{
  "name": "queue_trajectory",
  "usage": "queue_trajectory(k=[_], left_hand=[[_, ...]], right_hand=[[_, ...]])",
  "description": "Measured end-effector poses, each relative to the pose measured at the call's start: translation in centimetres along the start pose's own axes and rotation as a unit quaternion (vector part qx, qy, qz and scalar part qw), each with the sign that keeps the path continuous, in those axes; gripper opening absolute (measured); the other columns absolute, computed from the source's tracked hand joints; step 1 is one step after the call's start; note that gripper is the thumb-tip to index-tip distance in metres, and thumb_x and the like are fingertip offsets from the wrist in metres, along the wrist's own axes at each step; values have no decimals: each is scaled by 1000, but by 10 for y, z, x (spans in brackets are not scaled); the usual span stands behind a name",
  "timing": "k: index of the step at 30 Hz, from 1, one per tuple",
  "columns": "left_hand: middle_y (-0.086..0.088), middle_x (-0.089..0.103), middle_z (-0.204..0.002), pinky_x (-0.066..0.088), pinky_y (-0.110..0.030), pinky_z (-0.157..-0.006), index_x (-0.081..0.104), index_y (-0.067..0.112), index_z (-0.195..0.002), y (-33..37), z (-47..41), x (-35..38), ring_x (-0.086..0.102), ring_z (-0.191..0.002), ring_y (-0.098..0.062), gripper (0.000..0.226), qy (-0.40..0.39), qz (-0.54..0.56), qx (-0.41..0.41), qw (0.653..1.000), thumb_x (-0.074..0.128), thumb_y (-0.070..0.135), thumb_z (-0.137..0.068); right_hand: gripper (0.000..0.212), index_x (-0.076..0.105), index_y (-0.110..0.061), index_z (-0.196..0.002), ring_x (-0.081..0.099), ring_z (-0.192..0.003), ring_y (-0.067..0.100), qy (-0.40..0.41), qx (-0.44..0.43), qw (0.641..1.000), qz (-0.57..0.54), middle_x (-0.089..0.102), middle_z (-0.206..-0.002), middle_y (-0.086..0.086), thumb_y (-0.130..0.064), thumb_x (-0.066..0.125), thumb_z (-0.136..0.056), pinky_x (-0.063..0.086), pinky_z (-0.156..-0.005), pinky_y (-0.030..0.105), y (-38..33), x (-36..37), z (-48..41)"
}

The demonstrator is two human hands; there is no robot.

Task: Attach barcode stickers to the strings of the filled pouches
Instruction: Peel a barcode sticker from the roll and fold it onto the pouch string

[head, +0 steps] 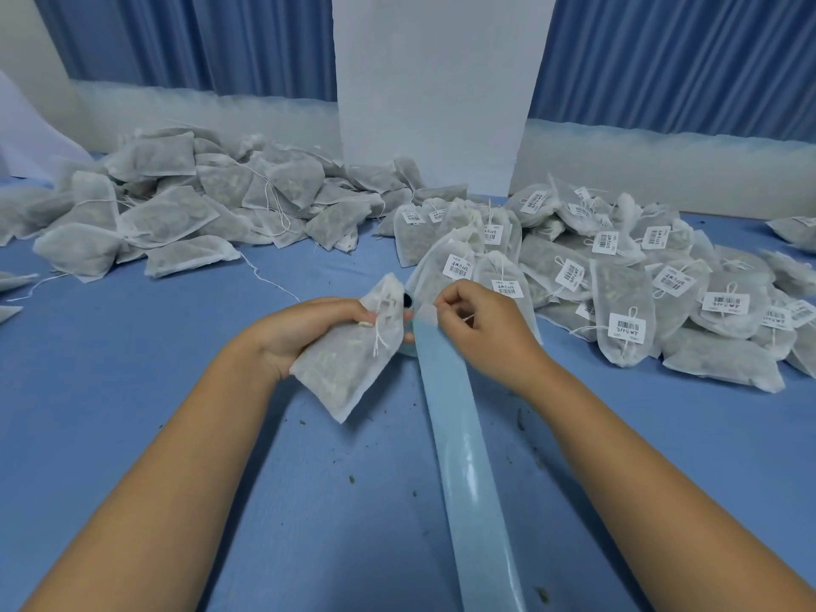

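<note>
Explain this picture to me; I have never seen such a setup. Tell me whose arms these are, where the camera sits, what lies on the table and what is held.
There is no machine here. A person works with bare hands, and one camera worn on the head looks forward and down at them. The left hand holds a filled pouch with its white string facing up. The right hand pinches what looks like a white sticker at the far end of a long blue backing strip, which runs down the blue table towards the person. On the left lies an unlabelled pile of pouches. On the right is a labelled pile, whose pouches carry barcode stickers. A white panel stands behind.
</note>
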State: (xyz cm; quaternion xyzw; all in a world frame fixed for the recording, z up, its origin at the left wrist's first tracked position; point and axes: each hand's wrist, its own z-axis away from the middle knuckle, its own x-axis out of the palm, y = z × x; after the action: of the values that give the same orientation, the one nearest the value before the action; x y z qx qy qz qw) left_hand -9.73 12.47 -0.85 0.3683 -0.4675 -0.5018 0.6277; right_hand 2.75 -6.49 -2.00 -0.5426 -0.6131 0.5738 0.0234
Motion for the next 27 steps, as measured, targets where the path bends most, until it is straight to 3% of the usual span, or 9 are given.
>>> queue_trajectory(k=[2, 4, 6, 8, 10, 14, 17, 22, 27], left_hand=[[-10, 68, -126, 55, -19, -66, 72, 22, -120, 0, -2, -1, 63, -104, -13, 45, -7, 68, 4, 998, 56, 20, -78], [-11, 70, -121, 52, -18, -55, 77, 24, -110, -2, -4, -2, 65, -78, -9, 41, -10, 101, -2, 995, 56, 17, -76], [-7, 73, -115, 48, -18, -50, 80, 23, -103, -4, -6, -1, 59, -55, -9, 36, 2, 84, -12, 996, 59, 18, -74], [-3, 74, -94, 46, -19, -48, 81, 22, -88, -6, -7, 1, 54, -49, -9, 29, 34, 50, -23, 998, 58, 23, -71], [1, 73, -80, 44, -19, -50, 79, 19, -79, -8, -9, 1, 52, -52, -9, 24, 56, 43, -27, 997, 56, 21, -73], [-7, 65, -119, 45, -22, -51, 80, 13, -84, -11, -11, 0, 51, -53, -11, 26, 42, 70, -39, 996, 59, 21, -70], [1, 73, -94, 46, -19, -50, 81, 17, -75, -10, -9, 3, 52, -50, -7, 26, 30, 38, -32, 998, 56, 24, -67], [7, 76, -85, 47, -17, -50, 82, 22, -77, -8, -8, 1, 56, -51, -2, 27, -1, 44, -28, 999, 55, 22, -70], [-1, 63, -135, 51, -17, -62, 75, 19, -115, -6, -9, -3, 58, -83, -5, 50, -39, 63, -52, 996, 65, 26, -66]], right_hand=[[7, 61, -19, -87, 57, -68, 3, -13, -21, 1000, 0, 65, -80, -8, -16, 57, -92, 44, -63, 15, 0, -1, 1], [5, 62, -19, -89, 60, -74, 9, -24, -37, 999, 1, 67, -83, -7, -17, 58, -92, 48, -69, 21, 0, -2, 1], [6, 62, -21, -88, 61, -75, 12, -29, -52, 998, 7, 67, -84, -9, -17, 58, -92, 49, -71, 25, 0, -2, 1], [10, 61, -25, -87, 61, -75, 12, -31, -75, 997, 17, 66, -83, -13, -17, 58, -91, 50, -72, 27, -1, -4, 2], [10, 62, -25, -88, 60, -77, 11, -37, -103, 993, 50, 65, -83, -14, -16, 58, -91, 50, -74, 32, -2, -7, 3], [9, 66, -18, -86, 60, -75, 9, -52, -122, 988, 74, 64, -78, -16, -11, 60, -88, 51, -72, 37, -2, -9, 4], [13, 68, -19, -91, 59, -73, 7, -51, -115, 991, 49, 65, -80, -16, -12, 59, -85, 50, -70, 30, -1, -9, 5], [18, 71, -21, -95, 63, -78, 16, -48, -144, 988, 37, 71, -91, -7, -9, 60, -90, 49, -67, 25, -4, -11, 7], [23, 77, -13, -86, 60, -76, 4, -19, -122, 992, 34, 71, -86, -4, 2, 59, -83, 42, -69, 9, -3, -10, 7]])
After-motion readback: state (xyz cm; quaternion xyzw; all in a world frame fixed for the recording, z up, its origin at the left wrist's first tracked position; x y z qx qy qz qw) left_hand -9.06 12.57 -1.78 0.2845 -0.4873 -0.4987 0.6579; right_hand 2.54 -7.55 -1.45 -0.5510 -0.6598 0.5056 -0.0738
